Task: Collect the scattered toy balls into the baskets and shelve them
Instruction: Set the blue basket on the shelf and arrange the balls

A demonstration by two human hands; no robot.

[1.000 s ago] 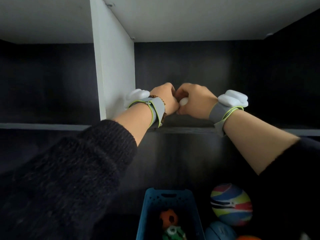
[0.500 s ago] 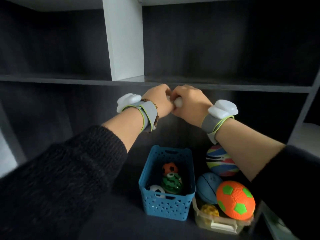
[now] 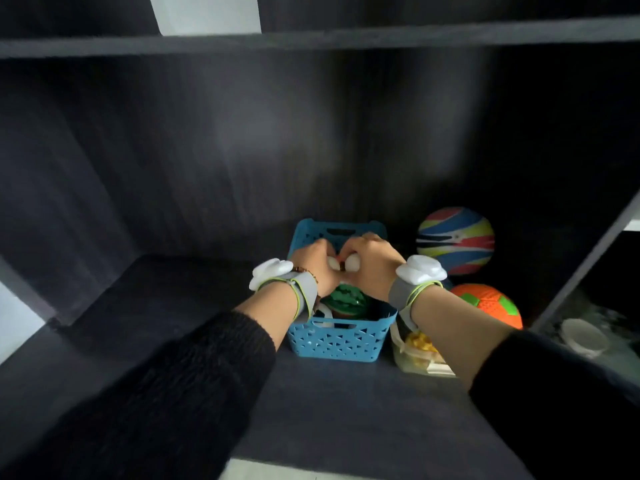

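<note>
Left hand (image 3: 316, 265) and right hand (image 3: 373, 263) have dropped over blue basket (image 3: 341, 337), gripping small white balls (image 3: 354, 264).

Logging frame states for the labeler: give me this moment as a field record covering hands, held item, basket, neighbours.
left hand: grips white balls, over blue basket
right hand: grips same, touching left hand
basket: on dark shelf, holds green ball
right of basket: striped ball, orange-green ball

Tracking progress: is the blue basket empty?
Not empty: a green ball shows inside the blue basket.
</note>
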